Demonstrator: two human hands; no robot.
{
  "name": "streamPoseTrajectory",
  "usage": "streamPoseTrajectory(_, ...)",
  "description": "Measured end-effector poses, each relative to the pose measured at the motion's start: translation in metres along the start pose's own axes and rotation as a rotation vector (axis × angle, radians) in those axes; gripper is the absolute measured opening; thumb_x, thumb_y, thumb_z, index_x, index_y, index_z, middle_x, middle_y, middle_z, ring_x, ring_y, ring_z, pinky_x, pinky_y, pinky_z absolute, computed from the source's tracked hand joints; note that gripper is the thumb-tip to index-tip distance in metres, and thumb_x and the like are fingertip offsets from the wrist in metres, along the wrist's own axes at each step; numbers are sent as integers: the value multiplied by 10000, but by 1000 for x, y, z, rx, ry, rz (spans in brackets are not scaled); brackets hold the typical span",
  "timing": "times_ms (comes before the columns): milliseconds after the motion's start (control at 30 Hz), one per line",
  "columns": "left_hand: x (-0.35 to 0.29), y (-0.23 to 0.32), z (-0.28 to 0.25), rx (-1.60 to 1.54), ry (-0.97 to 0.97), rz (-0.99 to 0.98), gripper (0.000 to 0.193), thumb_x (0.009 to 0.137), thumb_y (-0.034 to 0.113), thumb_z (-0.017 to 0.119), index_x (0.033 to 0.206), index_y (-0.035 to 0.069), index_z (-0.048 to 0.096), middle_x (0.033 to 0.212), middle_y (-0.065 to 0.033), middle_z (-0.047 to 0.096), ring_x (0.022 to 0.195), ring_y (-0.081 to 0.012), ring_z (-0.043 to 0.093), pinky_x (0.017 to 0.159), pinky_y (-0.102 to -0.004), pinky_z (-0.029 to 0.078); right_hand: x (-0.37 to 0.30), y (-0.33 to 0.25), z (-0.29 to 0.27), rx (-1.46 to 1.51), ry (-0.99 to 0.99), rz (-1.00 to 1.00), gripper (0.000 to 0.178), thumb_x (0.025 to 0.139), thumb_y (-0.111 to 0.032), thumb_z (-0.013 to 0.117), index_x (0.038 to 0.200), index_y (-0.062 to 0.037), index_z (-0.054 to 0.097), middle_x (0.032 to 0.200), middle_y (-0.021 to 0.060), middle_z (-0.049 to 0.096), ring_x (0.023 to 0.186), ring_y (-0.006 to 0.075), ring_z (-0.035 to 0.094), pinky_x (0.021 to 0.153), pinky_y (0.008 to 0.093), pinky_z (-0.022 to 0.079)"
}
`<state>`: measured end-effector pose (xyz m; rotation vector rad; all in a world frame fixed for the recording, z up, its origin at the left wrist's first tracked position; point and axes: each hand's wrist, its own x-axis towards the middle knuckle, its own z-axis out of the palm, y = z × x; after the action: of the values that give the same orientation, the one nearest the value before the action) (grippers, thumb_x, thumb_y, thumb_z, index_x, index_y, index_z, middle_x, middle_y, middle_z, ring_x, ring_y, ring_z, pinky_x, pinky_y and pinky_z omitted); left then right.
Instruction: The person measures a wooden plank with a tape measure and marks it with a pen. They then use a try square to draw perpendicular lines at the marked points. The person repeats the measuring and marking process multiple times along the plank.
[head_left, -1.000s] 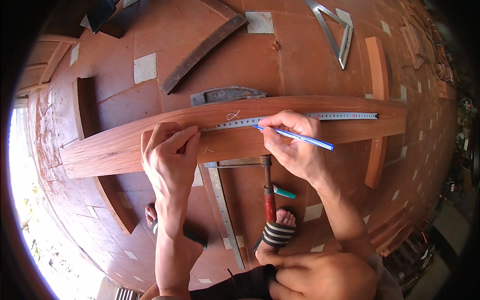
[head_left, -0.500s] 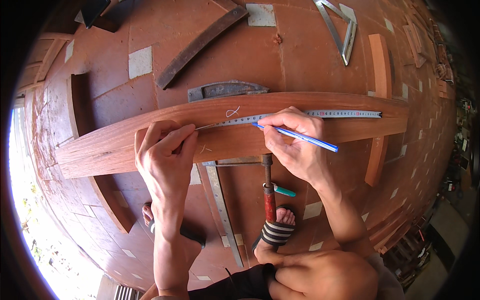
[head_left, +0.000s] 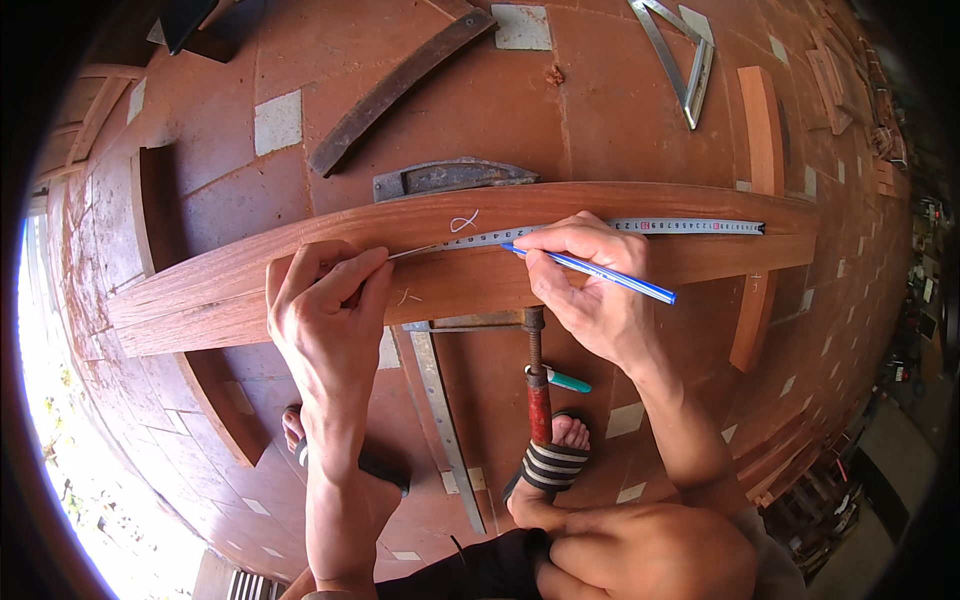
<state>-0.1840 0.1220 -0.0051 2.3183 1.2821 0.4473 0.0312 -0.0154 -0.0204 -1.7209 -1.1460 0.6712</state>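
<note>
Across the middle lies a pair of reddish wooden boards [head_left: 210, 290] set edge to edge, with white chalk marks on them. A tape measure strip [head_left: 690, 227] is stretched along the boards, its hooked end toward the right. My left hand [head_left: 330, 300] is closed, pinching the strip's other end between thumb and fingertips. In my right hand [head_left: 590, 275] a blue and white pen [head_left: 610, 278] is gripped, its tip on the wood at the strip's lower edge. Part of the strip passes behind my right fingers. A clamp with a red handle [head_left: 539, 408] grips the boards from the near side.
Wooden cross-pieces support the boards at the left [head_left: 225, 410] and right [head_left: 760, 130]. Beyond them, a dark curved wooden piece [head_left: 400, 92] and a metal square [head_left: 690, 70] lie on the tiled floor. A green-handled tool [head_left: 570, 381] lies near my sandalled foot [head_left: 555, 460].
Almost nothing differs. My left hand has shifted very slightly left with the strip's end; the pen stays at nearly the same spot.
</note>
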Motion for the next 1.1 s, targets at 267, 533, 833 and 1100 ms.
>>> streamPoseTrajectory(267,0,0,-1,-19,-5,-8,174,811,62,879,984,77,876,967,-39,760,927,-223,667,824,-367,554,0,1,3,32,32,-9,139,837,56,787,973,28,784,861,148,780,767,259,724,710,356,570)
streamPoseTrajectory(533,0,1,0,-25,-9,-25,164,816,71,880,980,78,874,968,-41,759,926,-232,663,828,-376,549,1,2,2,19,29,-34,131,844,50,781,973,29,784,870,153,783,770,256,726,713,355,571)
streamPoseTrajectory(833,0,1,0,-34,-14,-34,158,829,65,868,986,70,874,973,-47,761,938,-235,665,829,-370,552,1,1,1,21,21,-23,111,847,45,779,958,35,780,847,160,775,765,265,724,713,363,570)
streamPoseTrajectory(1100,1,0,-1,-10,-38,-20,155,828,67,867,983,58,869,973,-54,761,941,-230,672,829,-367,552,0,-4,-5,61,17,-8,129,855,51,772,980,31,788,871,152,781,773,241,725,716,354,567)
